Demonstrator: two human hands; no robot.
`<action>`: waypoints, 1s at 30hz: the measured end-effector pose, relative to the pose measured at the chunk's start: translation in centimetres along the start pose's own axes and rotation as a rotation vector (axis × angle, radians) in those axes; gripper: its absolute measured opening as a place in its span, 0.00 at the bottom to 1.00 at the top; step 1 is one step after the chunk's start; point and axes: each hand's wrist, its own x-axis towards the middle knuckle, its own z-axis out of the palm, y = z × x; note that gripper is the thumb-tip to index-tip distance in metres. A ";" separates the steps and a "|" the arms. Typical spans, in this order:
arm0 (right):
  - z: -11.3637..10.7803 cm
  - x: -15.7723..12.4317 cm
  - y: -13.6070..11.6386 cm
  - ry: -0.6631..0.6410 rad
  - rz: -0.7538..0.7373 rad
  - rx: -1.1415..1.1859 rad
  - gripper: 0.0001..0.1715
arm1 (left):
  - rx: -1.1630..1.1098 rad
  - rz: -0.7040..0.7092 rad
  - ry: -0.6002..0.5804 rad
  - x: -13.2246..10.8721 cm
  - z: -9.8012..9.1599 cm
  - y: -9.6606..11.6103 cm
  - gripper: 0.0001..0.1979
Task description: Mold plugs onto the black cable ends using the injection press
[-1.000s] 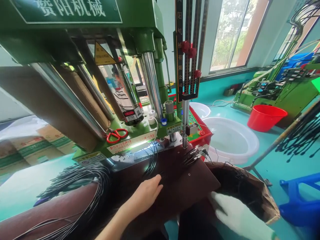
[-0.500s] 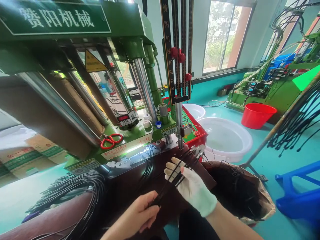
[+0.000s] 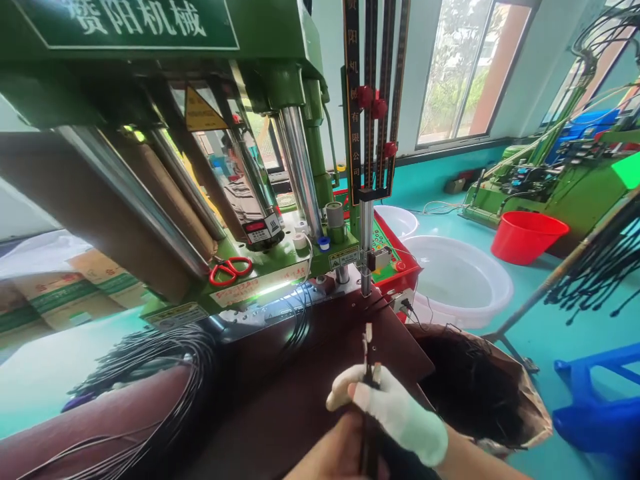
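Black cables (image 3: 369,373) with metal connector ends stand upright between my two hands. My right hand (image 3: 383,400), in a white glove with a bare thumb tip, is closed round them near the connectors. Just below it, my bare left hand (image 3: 340,443) is wrapped round the lower part of the same cables and is blurred by motion. Both hands are over the dark red-brown tabletop (image 3: 310,373). Several thin black cables (image 3: 299,327) run from the green machine (image 3: 270,80) onto the tabletop.
A coil of black cables (image 3: 195,360) lies at the left. Red-handled scissors (image 3: 230,271) rest on the machine. On the right are a paper-lined container (image 3: 537,413) of black scraps, a white tub (image 3: 503,287), a red bucket (image 3: 527,237) and a blue plastic frame (image 3: 595,400).
Both hands have moved lower in view and closer together. The right fingers, spread before, have closed round the cables. The cable ends now point upward, and the view has shifted slightly.
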 end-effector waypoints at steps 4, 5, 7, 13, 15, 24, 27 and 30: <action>-0.5 -0.1 0.3 0.044 0.083 0.013 0.18 | -0.471 0.104 0.088 3.4 2.4 -0.6 0.26; -0.8 0.1 -0.3 0.055 0.052 0.090 0.20 | -0.530 0.100 0.098 4.0 2.7 -0.8 0.24; -1.6 0.9 -2.1 0.070 -0.064 0.212 0.23 | -0.518 0.068 0.110 4.6 3.1 -1.0 0.21; -4.0 3.9 -6.0 -0.053 -0.021 -0.130 0.20 | -0.388 0.087 0.252 4.7 3.3 0.1 0.15; -4.3 4.1 -6.0 -0.066 0.047 -0.275 0.22 | -0.407 0.127 0.251 4.8 3.3 0.7 0.14; -4.9 2.0 -7.2 -0.336 0.120 -0.572 0.29 | -0.472 0.152 0.183 6.0 3.3 0.6 0.15; -5.4 2.0 -7.7 -0.305 0.134 -0.762 0.30 | -0.385 0.103 0.148 6.1 3.4 0.4 0.17; -5.1 2.8 -7.1 -0.207 0.091 -0.869 0.30 | -0.330 0.073 0.117 6.2 3.5 0.5 0.17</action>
